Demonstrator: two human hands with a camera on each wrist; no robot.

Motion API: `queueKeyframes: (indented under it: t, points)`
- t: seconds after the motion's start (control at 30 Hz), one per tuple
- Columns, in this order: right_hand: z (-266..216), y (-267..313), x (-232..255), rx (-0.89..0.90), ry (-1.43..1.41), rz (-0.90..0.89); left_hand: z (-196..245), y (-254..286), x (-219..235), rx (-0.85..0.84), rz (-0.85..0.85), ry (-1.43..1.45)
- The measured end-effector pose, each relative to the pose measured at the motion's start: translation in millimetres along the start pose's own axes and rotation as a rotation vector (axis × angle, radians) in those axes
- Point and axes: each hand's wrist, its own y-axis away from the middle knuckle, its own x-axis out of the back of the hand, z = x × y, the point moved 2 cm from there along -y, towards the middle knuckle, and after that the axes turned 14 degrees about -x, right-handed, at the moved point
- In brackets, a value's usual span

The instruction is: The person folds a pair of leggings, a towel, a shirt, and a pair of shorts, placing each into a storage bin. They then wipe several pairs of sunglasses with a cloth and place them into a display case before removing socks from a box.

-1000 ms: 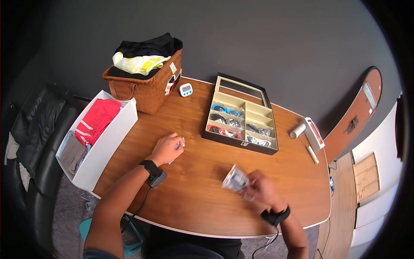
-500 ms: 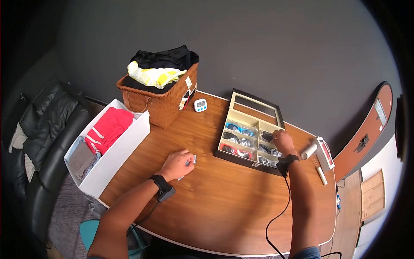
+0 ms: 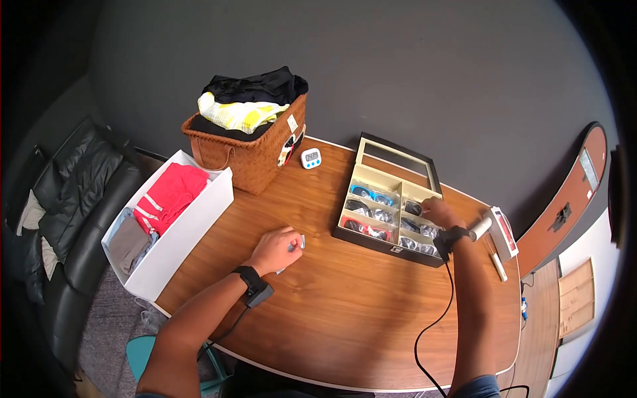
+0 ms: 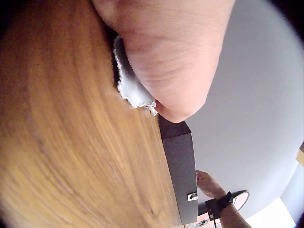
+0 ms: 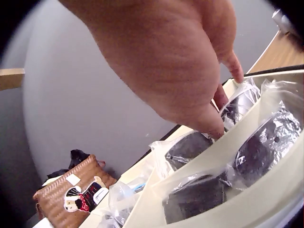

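Note:
My right hand (image 3: 443, 213) reaches into the back right compartment of a black display case (image 3: 352, 235) with a cream interior. Its thumb and fingers pinch the middle of a pair of dark sunglasses (image 5: 190, 148) in clear plastic, lying in that compartment. Other bagged sunglasses fill the compartments around it, among them a blue pair (image 3: 371, 195) and a red pair (image 3: 367, 229). On the table to the left of the case, my left hand (image 3: 275, 251) grips a light grey-blue cloth (image 4: 135, 90) with a frayed edge, mostly hidden under the fingers.
A white box (image 3: 192, 222) of folded clothes stands at the left, beside a wicker basket (image 3: 255, 162) heaped with clothes. A small timer (image 3: 310, 158) sits near the basket. Right of the case are a white roll (image 3: 480, 229), a box (image 3: 504, 232) and a white stick (image 3: 499, 267).
The right hand has carried the bagged sunglasses from the table's front into the case's back right compartment. My left hand stays on the cloth. The view has shifted slightly.

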Motion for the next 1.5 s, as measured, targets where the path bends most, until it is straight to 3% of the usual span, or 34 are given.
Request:
queueKeyframes:
  t: [0.07, 0.27, 0.3, 0.4, 0.63, 0.73, 0.8, 0.83, 0.9, 1.0, 1.17, 1.27, 1.37, 1.43, 1.5]
  points:
    - [-3.3, 8.3, 0.6, 0.085, -0.174, 0.125, -0.2, -0.7, 0.6, 0.0, 0.011, 0.012]
    - [14.2, 27.8, -13.4, 0.044, -0.244, 0.298, -1.2, 0.6, 0.2, 0.031, 0.004, 0.026]
    - [14.7, 34.5, -15.4, 0.004, -0.15, 0.222, -0.3, 0.2, 0.2, 0.027, 0.006, 0.038]
    - [9.1, 42.2, -28.8, 0.054, 0.034, 0.292, 1.5, -0.9, 2.9, 0.041, -0.02, 0.019]
    - [-18.7, 53.4, -18.0, -0.11, 0.16, 0.16, -1.0, 3.8, -3.4, 0.043, 0.024, 0.027]
    - [-23.2, 71.6, 0.5, -0.145, -0.192, 0.127, -0.1, 5.9, 1.6, 0.003, 0.062, 0.046]
    - [-1.3, 82.6, -12.4, 0.056, -0.338, 0.373, -7.2, 7.1, -2.6, -0.038, 0.088, 0.045]
    - [16.4, 84.7, -26.2, 0.042, -0.351, 0.438, -7.6, 6.8, -4.4, -0.014, 0.09, 0.063]
    - [43.3, 104.6, -46.3, -0.046, -0.378, 0.415, -8.3, 5.9, -4.9, -0.003, 0.09, 0.075]
    - [75.2, 132.7, -86.9, -0.177, -0.898, 0.127, -4.8, 4.9, -2.6, 0.026, 0.064, 0.068]
    - [85.6, 145.5, -122.1, -0.077, -1.223, 0.206, -2.6, 4.4, -2.3, 0.03, 0.049, 0.04]
    - [97.7, 135.0, -137.6, -0.09, -1.174, 0.27, -5.3, 6.0, -3.2, 0.021, 0.066, 0.063]
    - [72.0, 155.5, -123.6, -0.139, -1.013, 0.369, -6.5, 7.6, -5.6, 0.013, 0.091, 0.022]
    - [84.4, 147.7, -137.7, -0.079, -0.982, 0.427, 1.0, 8.2, -0.3, 0.041, 0.06, -0.008]
    - [60.4, 170.0, -111.0, -0.185, -0.794, 0.368, 4.0, 5.6, 2.7, 0.054, 0.041, 0.003]
